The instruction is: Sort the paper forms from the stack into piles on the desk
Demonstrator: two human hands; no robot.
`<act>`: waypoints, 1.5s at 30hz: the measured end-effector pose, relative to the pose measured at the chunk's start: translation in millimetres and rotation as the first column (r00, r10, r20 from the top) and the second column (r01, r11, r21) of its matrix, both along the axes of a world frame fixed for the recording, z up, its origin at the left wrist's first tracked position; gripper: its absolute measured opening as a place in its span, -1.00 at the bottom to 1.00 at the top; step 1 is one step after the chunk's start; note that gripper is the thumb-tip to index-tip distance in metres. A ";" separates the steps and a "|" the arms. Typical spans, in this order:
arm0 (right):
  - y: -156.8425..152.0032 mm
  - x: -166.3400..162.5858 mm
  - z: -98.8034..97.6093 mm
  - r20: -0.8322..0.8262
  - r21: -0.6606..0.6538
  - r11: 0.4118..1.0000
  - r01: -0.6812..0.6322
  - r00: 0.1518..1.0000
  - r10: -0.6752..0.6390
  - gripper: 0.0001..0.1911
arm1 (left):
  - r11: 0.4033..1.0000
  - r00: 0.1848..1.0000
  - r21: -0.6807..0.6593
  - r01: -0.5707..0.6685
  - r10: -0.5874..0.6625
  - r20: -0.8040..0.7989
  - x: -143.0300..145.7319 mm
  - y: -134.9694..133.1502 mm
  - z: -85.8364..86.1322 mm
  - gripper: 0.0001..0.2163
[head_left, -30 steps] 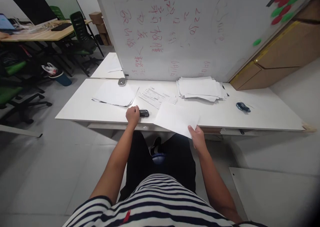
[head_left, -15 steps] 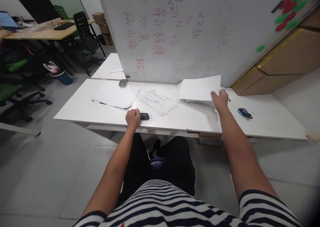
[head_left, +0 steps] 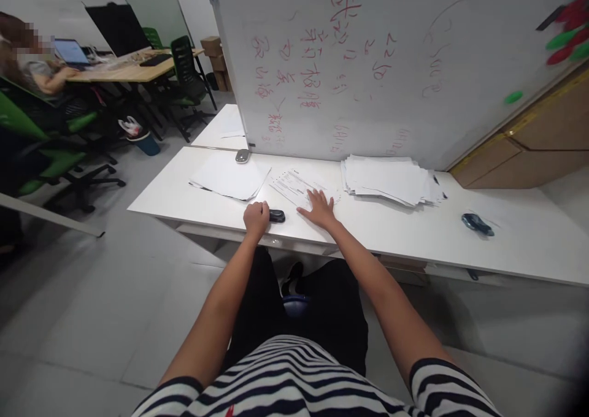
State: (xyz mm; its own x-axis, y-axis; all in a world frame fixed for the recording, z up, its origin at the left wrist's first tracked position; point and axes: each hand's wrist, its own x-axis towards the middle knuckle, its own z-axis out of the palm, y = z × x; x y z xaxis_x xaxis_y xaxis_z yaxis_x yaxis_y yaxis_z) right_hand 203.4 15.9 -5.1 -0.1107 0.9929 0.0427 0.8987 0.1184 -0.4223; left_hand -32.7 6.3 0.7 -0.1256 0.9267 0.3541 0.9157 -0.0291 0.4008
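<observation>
Evidently midway: gripping black device [head_left: 277, 216] with left hand [head_left: 256, 216], pressing open right hand [head_left: 317, 207] flat on printed sheets [head_left: 294, 186]; thick stack [head_left: 389, 178] aside.

The person wears a short-sleeved shirt [head_left: 304, 380] with dark navy and white horizontal stripes, and a small red mark [head_left: 229, 409] on its front. The striped sleeves [head_left: 442, 383] end above the elbows, leaving the forearms uncovered down to the bare left hand [head_left: 256, 216] and right hand [head_left: 317, 208]. Below are black trousers [head_left: 331, 306] and a dark shoe [head_left: 289, 279] with a pale edge.
</observation>
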 end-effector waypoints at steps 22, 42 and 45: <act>-12.0 -7.7 -17.0 -0.215 0.225 0.953 0.201 0.965 -0.153 -0.63 | 1.000 1.000 0.011 0.022 -0.022 -0.003 -0.1 -1.0 -2.0 -0.63; -17.6 0.3 2.5 -0.458 0.244 0.903 0.354 0.863 -0.214 -0.48 | 0.994 0.997 0.105 0.030 -0.037 0.063 -1.5 1.3 -7.0 -0.64; -42.4 3.7 28.0 -0.629 0.253 0.855 0.454 0.748 -0.211 -0.49 | 0.995 0.996 0.093 0.034 -0.041 0.076 -1.5 1.6 -7.3 -0.64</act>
